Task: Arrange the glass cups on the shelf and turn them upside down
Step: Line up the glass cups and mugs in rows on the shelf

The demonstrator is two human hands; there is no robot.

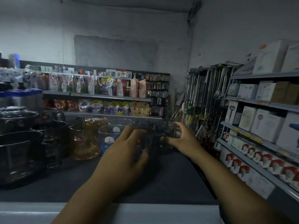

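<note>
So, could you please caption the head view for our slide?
Left hand and right hand grip dark glass cups on the shelf beside amber jugs.

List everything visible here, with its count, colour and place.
shelf top: one, dark grey, under the hands.
glass cups: at least two, clear, in the hands.
blue cup: one, bluish, left of the hands.
amber jugs: two, amber, left of blue cup.
dark pots: several, black, far left.
boxes: many, mostly white, right shelves.
packets: many, mixed, back shelves.
utensils: many, metallic, hanging right of packets.
left hand: one, gripping a cup.
right hand: one, gripping a cup.
</note>
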